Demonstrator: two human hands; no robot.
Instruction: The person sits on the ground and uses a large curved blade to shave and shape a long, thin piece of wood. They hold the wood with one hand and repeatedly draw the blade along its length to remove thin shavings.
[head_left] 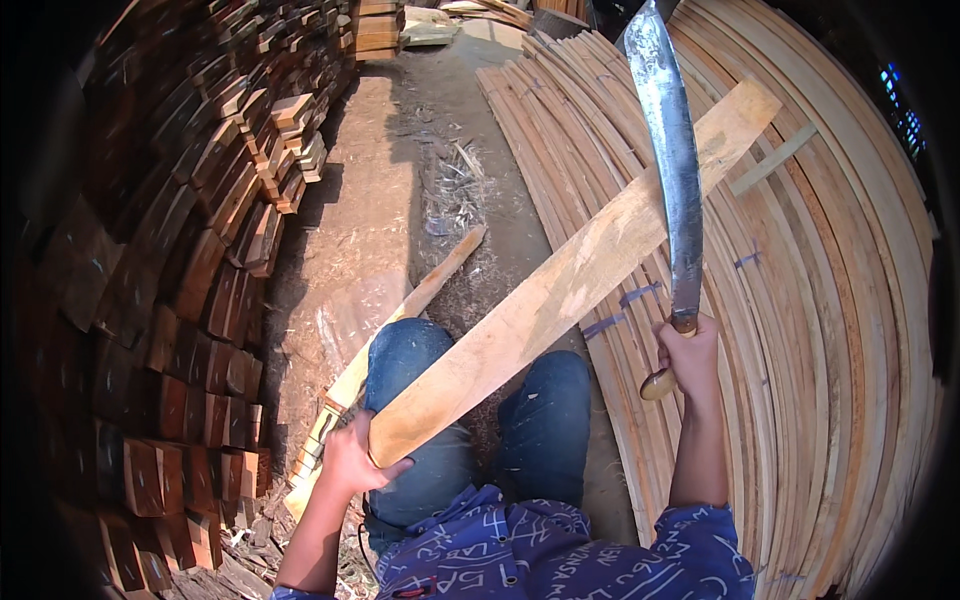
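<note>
A long, pale wooden plank (560, 285) runs slantwise from above my left knee to the upper right. My left hand (362, 458) grips its near end, thumb on one side. In my right hand (688, 355) is a machete (677, 165), its fingers closed round the handle. The broad, slightly curved blade points up and away and crosses in front of the plank's far part. Whether blade and wood touch, I cannot tell. The plank's far end lies over the stacked boards on the right.
Bundles of long thin boards (800, 330) fill the right side, tied with blue strips. Tall stacks of short wood pieces (240, 190) line the left. Beside my left knee (410, 350) a narrow wooden strip (445, 270) leans over the ground. Wood shavings (455, 180) lie on the floor ahead.
</note>
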